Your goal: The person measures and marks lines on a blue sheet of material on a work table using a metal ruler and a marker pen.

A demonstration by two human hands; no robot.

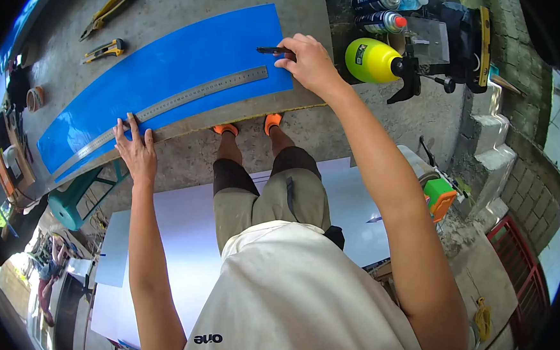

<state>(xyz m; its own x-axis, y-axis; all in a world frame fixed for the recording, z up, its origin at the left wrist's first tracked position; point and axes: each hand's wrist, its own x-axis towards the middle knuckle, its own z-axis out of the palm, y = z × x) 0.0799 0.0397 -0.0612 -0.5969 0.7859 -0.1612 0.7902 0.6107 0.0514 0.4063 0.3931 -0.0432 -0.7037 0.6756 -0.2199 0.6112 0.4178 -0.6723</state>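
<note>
Blue sheet (pixel 198 48) being borne along table's (pixel 168 14) near edge. Ruler (pixel 198 94) being pinned by spread fingers of left hand (pixel 138 153); its right end, being left unheld, could be swung askew by a nudge. Pen (pixel 271 50) being grasped by right hand (pixel 313 65) at sheet's right edge.

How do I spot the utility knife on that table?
On the grey worktable, find the big blue sheet. Just off its long curved edge, away from the person, lies the yellow-and-black utility knife. The nearby pliers are longer, with two handles; the knife is shorter, with one straight body.
</note>
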